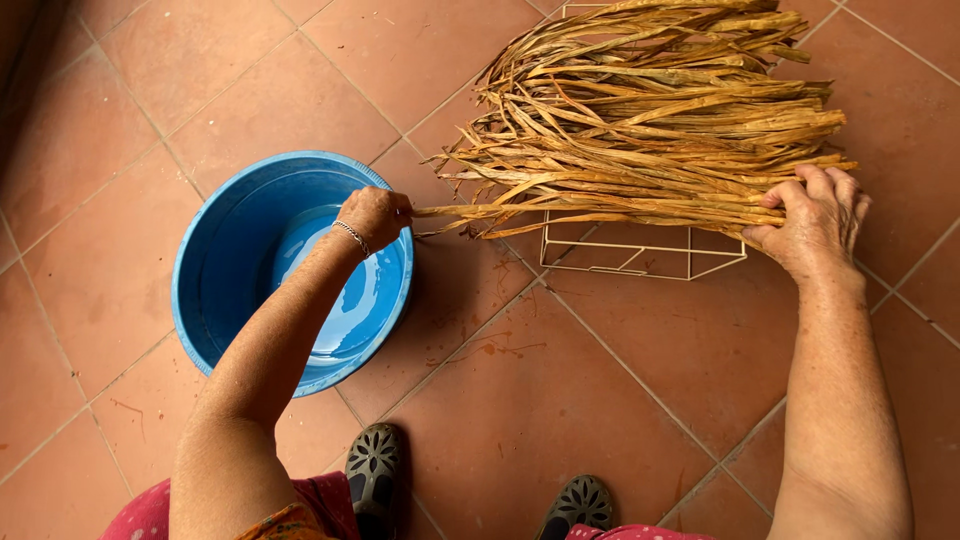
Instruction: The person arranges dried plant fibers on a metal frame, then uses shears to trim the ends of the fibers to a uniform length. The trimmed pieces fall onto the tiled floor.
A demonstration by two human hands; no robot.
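Note:
A thick bundle of dry, straw-coloured leaf strips lies across a white wire rack on the tiled floor. My left hand pinches the end of one strip at the bundle's left side, just above the rim of a blue plastic basin. A thin bracelet circles that wrist. My right hand rests on the bundle's right end, fingers curled over the strips.
The floor is terracotta tile with pale grout lines. Water lies in the bottom of the basin. My two feet in dark perforated shoes stand at the lower edge, near the basin.

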